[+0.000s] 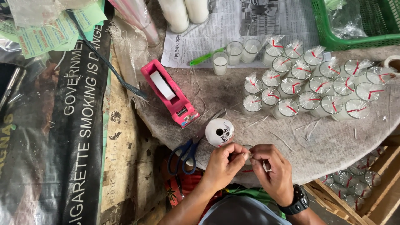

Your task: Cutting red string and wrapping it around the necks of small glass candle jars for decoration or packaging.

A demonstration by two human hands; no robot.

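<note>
Small clear-wrapped candle cup (247,156), mostly hidden, held between both hands at near table edge (333,154). Left hand (225,163) fingertips pinched on wrap; right hand (271,168) fingers curled, pinching red tie. White ball (219,131) just behind.

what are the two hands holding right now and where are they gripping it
Both the left hand and the right hand pinch at the top of a small clear-wrapped glass candle, mostly hidden between their fingertips; the exact grip cannot be told.

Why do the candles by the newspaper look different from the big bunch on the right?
The three bare candles stand open-topped, with no wrapping; the wrapped candles have clear plastic gathered over them and a red tie. The bare ones are few; the wrapped ones are many, packed close. Both are small white candles in glasses.
</note>
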